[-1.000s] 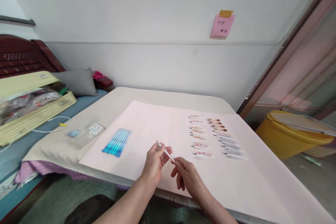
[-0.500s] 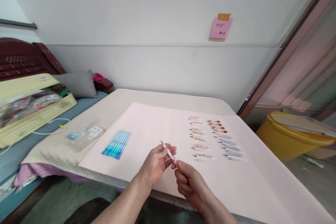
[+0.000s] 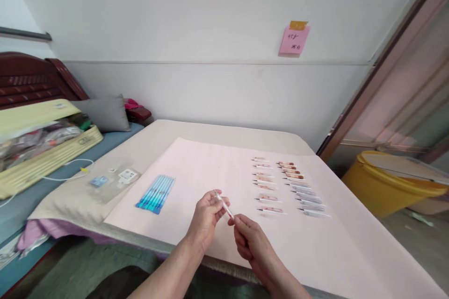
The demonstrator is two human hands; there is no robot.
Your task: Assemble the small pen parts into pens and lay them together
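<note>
A slim white pen with red marks (image 3: 224, 205) is held slantwise between my two hands above the near edge of the table. My left hand (image 3: 207, 215) pinches its upper, tip-end part between thumb and fingers. The lower end sits in the closed thumb and forefinger of my right hand (image 3: 250, 239). To the right, white pens with red and orange patterns (image 3: 268, 197) lie spaced out in a column. Beyond them runs a second column of brown-patterned pens (image 3: 291, 171) and grey-white pens (image 3: 310, 201). Several blue pens (image 3: 156, 194) rest side by side on the left.
Pale pink paper (image 3: 206, 159) covers much of the table. Clear plastic packaging (image 3: 117, 177) lies at its left. A yellow box with bagged items (image 3: 52, 145) stands on the bed. A yellow bin (image 3: 389, 182) is at the right. A pink note (image 3: 294, 41) hangs on the wall.
The left fingers have shifted along the pen and closed in nearer its tip. The right hand keeps its pinch on the lower end. The laid-out pens have not moved.
</note>
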